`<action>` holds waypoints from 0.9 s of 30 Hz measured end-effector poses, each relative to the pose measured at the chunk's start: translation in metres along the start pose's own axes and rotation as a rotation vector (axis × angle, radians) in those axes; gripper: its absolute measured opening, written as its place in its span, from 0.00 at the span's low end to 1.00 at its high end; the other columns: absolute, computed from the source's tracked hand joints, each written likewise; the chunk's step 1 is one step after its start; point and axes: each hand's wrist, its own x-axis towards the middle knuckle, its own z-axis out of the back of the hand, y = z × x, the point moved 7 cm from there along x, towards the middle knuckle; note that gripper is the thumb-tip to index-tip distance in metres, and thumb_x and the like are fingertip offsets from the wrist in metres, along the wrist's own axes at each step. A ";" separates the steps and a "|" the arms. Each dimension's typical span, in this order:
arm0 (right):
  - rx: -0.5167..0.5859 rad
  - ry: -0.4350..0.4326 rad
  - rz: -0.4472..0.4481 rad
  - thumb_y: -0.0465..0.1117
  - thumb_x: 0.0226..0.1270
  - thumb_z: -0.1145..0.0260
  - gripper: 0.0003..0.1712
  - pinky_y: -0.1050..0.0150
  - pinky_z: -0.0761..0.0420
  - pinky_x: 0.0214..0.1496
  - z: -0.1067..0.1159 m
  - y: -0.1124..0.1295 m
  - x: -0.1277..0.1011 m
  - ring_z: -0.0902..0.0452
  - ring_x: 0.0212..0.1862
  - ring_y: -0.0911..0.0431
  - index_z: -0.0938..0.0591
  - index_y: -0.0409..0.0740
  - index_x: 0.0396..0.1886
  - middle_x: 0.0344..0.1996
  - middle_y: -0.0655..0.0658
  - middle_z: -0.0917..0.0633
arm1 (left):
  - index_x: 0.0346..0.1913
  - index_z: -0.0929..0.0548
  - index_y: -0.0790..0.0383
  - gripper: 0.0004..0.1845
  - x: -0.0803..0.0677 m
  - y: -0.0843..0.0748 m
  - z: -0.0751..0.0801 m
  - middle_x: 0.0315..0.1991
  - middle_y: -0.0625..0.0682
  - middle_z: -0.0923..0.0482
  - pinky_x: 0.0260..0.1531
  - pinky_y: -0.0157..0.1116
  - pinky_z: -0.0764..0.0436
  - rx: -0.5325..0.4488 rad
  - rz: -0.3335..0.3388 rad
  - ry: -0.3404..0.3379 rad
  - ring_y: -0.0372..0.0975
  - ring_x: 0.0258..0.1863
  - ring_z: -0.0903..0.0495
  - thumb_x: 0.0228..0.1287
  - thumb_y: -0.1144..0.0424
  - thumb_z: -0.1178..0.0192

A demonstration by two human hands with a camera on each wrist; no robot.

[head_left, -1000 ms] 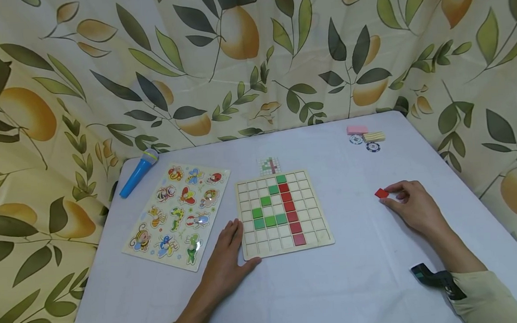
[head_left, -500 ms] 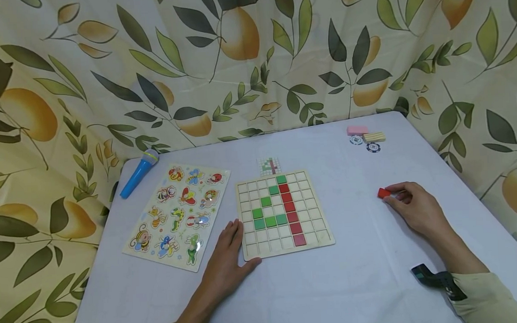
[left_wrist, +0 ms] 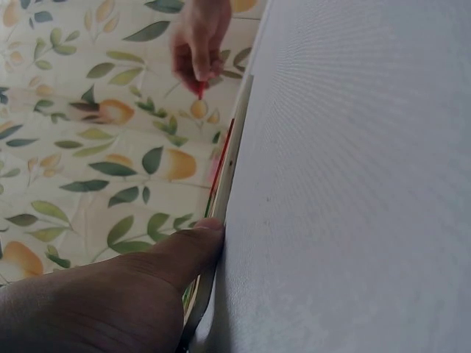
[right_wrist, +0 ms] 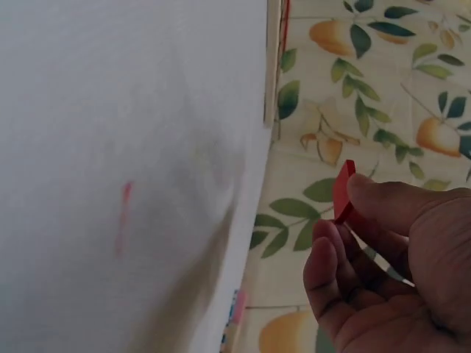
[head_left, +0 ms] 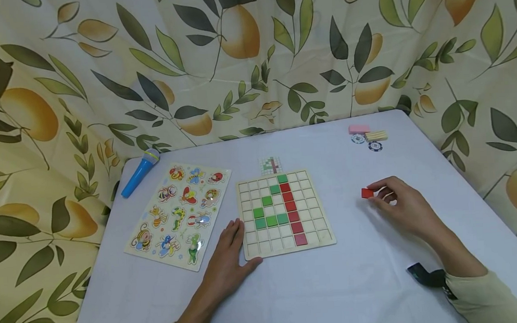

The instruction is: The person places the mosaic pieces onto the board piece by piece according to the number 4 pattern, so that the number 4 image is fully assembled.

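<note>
A wooden grid board [head_left: 317, 226] lies mid-table, with green tiles [head_left: 267, 211] and a column of red tiles [head_left: 292, 208] set in it. My left hand [head_left: 228, 254] rests flat on the table, fingers touching the board's [left_wrist: 221, 191] left front edge. My right hand [head_left: 394, 201] is to the right of the board, lifted a little, pinching a small red square tile [head_left: 366, 193] between thumb and fingers; the red tile [right_wrist: 342, 193] shows edge-on in the right wrist view. A small pattern card [head_left: 270, 165] lies just behind the board.
An insect peg puzzle [head_left: 178, 215] lies left of the board, with a blue toy microphone [head_left: 138, 172] behind it. At the far right corner sit a pink block [head_left: 358, 128], a tan block [head_left: 376, 136] and two poker chips [head_left: 366, 142]. A leaf-print curtain surrounds the table.
My right hand has moved left toward the board, carrying the red tile. My left hand has stayed in place.
</note>
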 end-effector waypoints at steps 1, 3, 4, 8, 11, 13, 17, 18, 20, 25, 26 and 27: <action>-0.006 0.000 0.025 0.33 0.69 0.26 0.22 0.80 0.25 0.39 -0.001 0.006 0.001 0.18 0.46 0.46 0.18 0.40 0.61 0.47 0.39 0.14 | 0.85 0.41 0.59 0.57 0.000 0.000 0.000 0.87 0.53 0.46 0.83 0.52 0.34 0.002 -0.002 -0.001 0.48 0.89 0.49 0.59 0.44 0.21; -0.022 0.005 0.072 0.32 0.67 0.25 0.21 0.78 0.24 0.39 -0.003 0.017 0.003 0.20 0.44 0.51 0.17 0.42 0.58 0.46 0.41 0.14 | 0.85 0.41 0.59 0.57 0.000 0.000 0.000 0.87 0.53 0.46 0.83 0.52 0.34 0.005 -0.005 -0.003 0.48 0.88 0.49 0.59 0.44 0.21; -0.033 0.006 0.101 0.32 0.67 0.24 0.20 0.76 0.23 0.39 -0.004 0.023 0.003 0.21 0.43 0.54 0.16 0.43 0.57 0.45 0.43 0.14 | 0.85 0.41 0.59 0.57 0.000 0.001 0.000 0.87 0.53 0.46 0.83 0.51 0.34 0.007 -0.005 -0.002 0.48 0.89 0.49 0.59 0.44 0.21; -0.060 0.061 0.177 0.33 0.66 0.23 0.16 0.71 0.20 0.39 -0.010 0.042 0.008 0.24 0.40 0.61 0.14 0.49 0.51 0.43 0.50 0.14 | 0.85 0.40 0.59 0.57 0.000 0.000 0.000 0.87 0.53 0.45 0.83 0.52 0.34 0.004 -0.009 -0.005 0.49 0.88 0.49 0.59 0.44 0.21; -0.065 0.136 0.211 0.34 0.66 0.23 0.15 0.70 0.20 0.39 -0.018 0.055 0.013 0.24 0.40 0.62 0.13 0.52 0.49 0.42 0.53 0.15 | 0.85 0.40 0.59 0.57 -0.001 -0.001 0.001 0.87 0.53 0.45 0.83 0.52 0.34 0.005 -0.008 -0.006 0.49 0.88 0.49 0.59 0.44 0.21; -0.068 0.193 0.220 0.34 0.66 0.23 0.14 0.71 0.19 0.39 -0.025 0.065 0.017 0.23 0.41 0.60 0.13 0.52 0.49 0.42 0.54 0.15 | 0.85 0.40 0.59 0.57 -0.001 -0.001 0.001 0.87 0.53 0.45 0.83 0.52 0.34 0.011 -0.005 -0.005 0.49 0.88 0.49 0.59 0.44 0.21; -0.071 0.295 0.246 0.36 0.67 0.23 0.13 0.71 0.19 0.38 -0.042 0.087 0.025 0.23 0.41 0.60 0.13 0.52 0.48 0.42 0.55 0.16 | 0.85 0.40 0.59 0.57 0.000 0.000 0.001 0.87 0.53 0.46 0.83 0.52 0.34 0.017 -0.001 -0.003 0.49 0.89 0.49 0.59 0.44 0.21; -0.070 0.316 0.251 0.37 0.67 0.23 0.12 0.71 0.19 0.38 -0.047 0.092 0.026 0.23 0.41 0.60 0.13 0.53 0.48 0.42 0.55 0.16 | 0.85 0.40 0.59 0.57 0.000 0.000 0.001 0.87 0.53 0.46 0.82 0.52 0.34 0.017 -0.002 -0.004 0.49 0.89 0.49 0.59 0.44 0.21; -0.065 0.352 0.270 0.38 0.68 0.23 0.11 0.71 0.19 0.38 -0.056 0.100 0.029 0.23 0.40 0.60 0.13 0.54 0.47 0.42 0.56 0.16 | 0.85 0.40 0.59 0.57 0.000 0.000 0.001 0.87 0.53 0.45 0.82 0.52 0.34 0.016 -0.004 -0.006 0.49 0.88 0.49 0.59 0.44 0.21; -0.043 0.417 0.302 0.40 0.69 0.23 0.08 0.70 0.20 0.39 -0.075 0.111 0.034 0.23 0.40 0.60 0.12 0.56 0.44 0.44 0.56 0.15 | 0.85 0.40 0.59 0.57 -0.001 -0.001 0.001 0.87 0.53 0.45 0.82 0.52 0.33 0.020 -0.013 -0.011 0.49 0.88 0.48 0.58 0.45 0.20; -0.039 0.429 0.309 0.40 0.69 0.23 0.08 0.70 0.21 0.40 -0.079 0.112 0.035 0.23 0.40 0.61 0.12 0.56 0.43 0.45 0.56 0.15 | 0.85 0.40 0.59 0.57 0.000 -0.001 0.001 0.87 0.53 0.45 0.82 0.52 0.33 0.022 -0.014 -0.010 0.49 0.88 0.48 0.59 0.45 0.20; -0.040 0.441 0.310 0.40 0.69 0.23 0.07 0.70 0.21 0.40 -0.082 0.112 0.035 0.24 0.40 0.61 0.13 0.56 0.42 0.45 0.56 0.15 | 0.85 0.40 0.59 0.57 0.000 -0.001 0.000 0.87 0.53 0.45 0.82 0.52 0.33 0.022 -0.015 -0.011 0.49 0.88 0.48 0.59 0.45 0.20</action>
